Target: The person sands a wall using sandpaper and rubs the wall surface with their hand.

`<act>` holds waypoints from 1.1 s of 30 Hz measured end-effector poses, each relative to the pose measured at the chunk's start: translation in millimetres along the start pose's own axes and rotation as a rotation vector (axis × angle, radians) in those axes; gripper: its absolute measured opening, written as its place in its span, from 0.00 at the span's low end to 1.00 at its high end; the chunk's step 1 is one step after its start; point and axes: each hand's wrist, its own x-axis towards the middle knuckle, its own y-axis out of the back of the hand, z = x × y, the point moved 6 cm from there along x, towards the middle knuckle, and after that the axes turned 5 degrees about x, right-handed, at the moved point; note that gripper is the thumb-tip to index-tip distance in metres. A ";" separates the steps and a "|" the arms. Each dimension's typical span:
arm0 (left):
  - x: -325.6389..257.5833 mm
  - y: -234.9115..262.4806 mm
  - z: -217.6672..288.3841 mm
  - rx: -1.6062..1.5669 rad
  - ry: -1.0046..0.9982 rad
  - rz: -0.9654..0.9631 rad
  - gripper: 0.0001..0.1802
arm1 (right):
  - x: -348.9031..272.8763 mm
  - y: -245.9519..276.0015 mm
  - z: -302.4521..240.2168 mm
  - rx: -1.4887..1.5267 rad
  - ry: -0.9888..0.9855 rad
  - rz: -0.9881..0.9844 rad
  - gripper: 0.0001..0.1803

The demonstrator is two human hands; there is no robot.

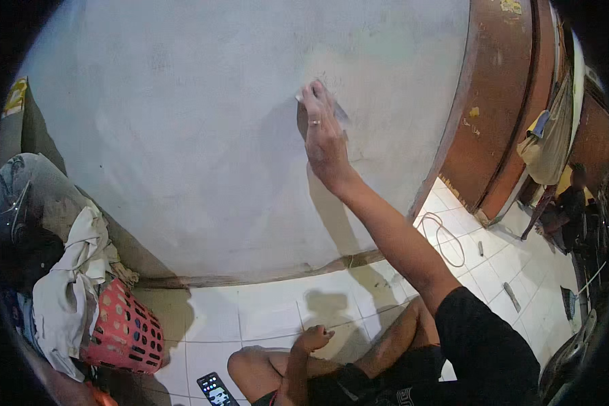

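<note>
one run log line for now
right hand: at wall, fingers up, grip unclear | left hand: low, loosely curled | phone: on floor

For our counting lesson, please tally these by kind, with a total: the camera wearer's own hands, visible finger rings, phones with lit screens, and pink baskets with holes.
Own hands: 2 (right hand at the wall, left hand near the legs)
Finger rings: 1
Lit phones: 1
Pink baskets: 1
Total: 5

bare wall (183, 122) free left of the right hand's fingers (311, 103) — brown panel (484, 101) bounding right, pink basket (123, 331) blocking lower left
</note>
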 end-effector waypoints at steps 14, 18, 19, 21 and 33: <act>1.4 5.5 -1.5 0.086 0.000 0.016 0.32 | -28.1 3.4 -17.9 0.017 0.043 -0.133 0.21; 5.3 1.2 -6.4 0.120 -0.128 0.125 0.31 | -21.0 7.3 -8.2 -0.022 0.012 -0.223 0.21; 7.4 -1.5 -8.9 0.115 -0.134 0.135 0.32 | -10.6 6.6 -6.8 -0.056 0.039 -0.179 0.21; 12.8 -4.9 -12.0 0.115 -0.140 0.144 0.32 | 12.8 1.8 -1.0 -0.093 0.065 -0.132 0.22; -8.8 7.9 -3.3 0.077 -0.066 0.126 0.29 | -2.7 -3.1 -12.5 -0.079 0.007 -0.128 0.18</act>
